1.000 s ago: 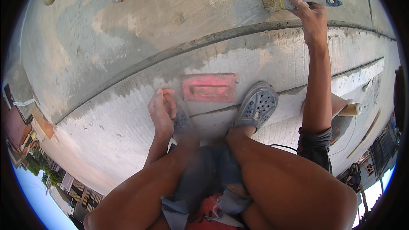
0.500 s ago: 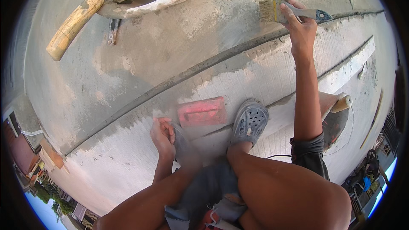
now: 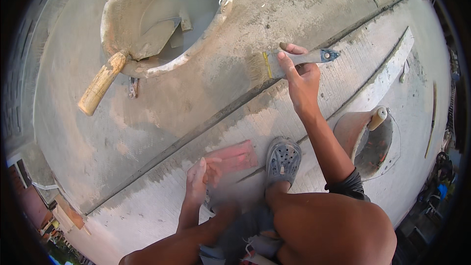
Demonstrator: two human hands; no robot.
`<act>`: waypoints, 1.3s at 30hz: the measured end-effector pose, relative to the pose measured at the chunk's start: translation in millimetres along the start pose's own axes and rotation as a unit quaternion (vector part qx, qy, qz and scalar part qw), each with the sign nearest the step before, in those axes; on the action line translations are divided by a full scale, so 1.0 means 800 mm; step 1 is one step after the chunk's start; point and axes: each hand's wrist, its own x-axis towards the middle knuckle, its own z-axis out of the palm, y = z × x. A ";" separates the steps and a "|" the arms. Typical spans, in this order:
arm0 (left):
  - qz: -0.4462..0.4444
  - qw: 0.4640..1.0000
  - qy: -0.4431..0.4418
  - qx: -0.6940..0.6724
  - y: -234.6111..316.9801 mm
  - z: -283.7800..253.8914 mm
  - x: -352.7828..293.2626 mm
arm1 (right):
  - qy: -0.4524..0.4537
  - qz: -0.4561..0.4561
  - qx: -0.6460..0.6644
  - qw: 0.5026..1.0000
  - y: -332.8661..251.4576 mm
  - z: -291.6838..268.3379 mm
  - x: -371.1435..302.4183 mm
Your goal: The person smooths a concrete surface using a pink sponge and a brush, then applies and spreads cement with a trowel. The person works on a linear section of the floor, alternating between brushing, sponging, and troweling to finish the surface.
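My right hand [image 3: 301, 78] is closed around the grey handle of a paintbrush [image 3: 275, 65], its wide tan bristles pointing left. The bristles are just above or on the concrete, beside the dark groove [image 3: 216, 113]; contact is hard to tell. Low in the picture, my left hand [image 3: 198, 179] has loosely bent fingers, slightly apart and a little blurred, with nothing visible in them. It is next to a pink-red plastic float [image 3: 235, 157], partly overlapping its left end in view. Up left, a trowel's wooden handle [image 3: 103, 84] leans over a bucket's rim [image 3: 167, 66], its blade inside by murky water.
A second bucket [image 3: 351, 130] with a wire handle lies or leans at the right. Beyond it a long pale strip [image 3: 387, 73] runs along the slab. My shoe [image 3: 283, 159] stands beside the float. A small tool [image 3: 133, 87] lies under the left bucket.
The view has shifted, bringing more of the upper-left bucket into sight. My right hand and the paintbrush have moved left and nearer. My left hand has come closer to the float.
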 end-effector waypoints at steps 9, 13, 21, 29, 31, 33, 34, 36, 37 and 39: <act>-0.062 0.947 -0.140 -0.282 0.011 0.001 -0.010 | -0.431 -0.369 -0.219 0.794 0.031 0.022 -0.171; -0.113 0.920 -0.047 -0.371 0.023 0.023 -0.019 | -0.464 -0.415 -0.219 0.751 0.039 0.024 -0.183; -0.121 0.960 0.022 -0.251 0.032 0.025 -0.013 | -0.491 -0.380 -0.163 0.767 0.001 0.026 -0.185; -0.072 0.992 0.082 -0.064 0.037 0.004 -0.027 | -0.407 -0.261 -0.383 0.787 0.050 -0.002 -0.171; -0.048 0.993 0.099 -0.045 0.026 -0.004 -0.024 | -0.434 -0.310 -0.411 0.739 0.079 -0.004 -0.189; -0.037 0.992 0.111 -0.041 0.014 -0.008 -0.022 | -0.436 -0.360 -0.426 0.706 0.120 -0.006 -0.208; -0.026 0.992 0.116 -0.042 0.007 -0.015 -0.019 | -0.415 -0.401 -0.422 0.699 0.141 -0.004 -0.213; -0.019 0.986 0.162 -0.040 -0.038 -0.074 -0.003 | -0.432 -0.396 -0.416 0.696 0.164 0.020 -0.210; -0.025 0.983 0.175 -0.045 -0.050 -0.089 0.007 | -0.442 -0.382 -0.421 0.693 0.165 0.020 -0.211; -0.043 0.989 0.138 -0.041 -0.048 -0.088 0.015 | -0.369 -0.406 -0.374 0.748 0.173 0.008 -0.222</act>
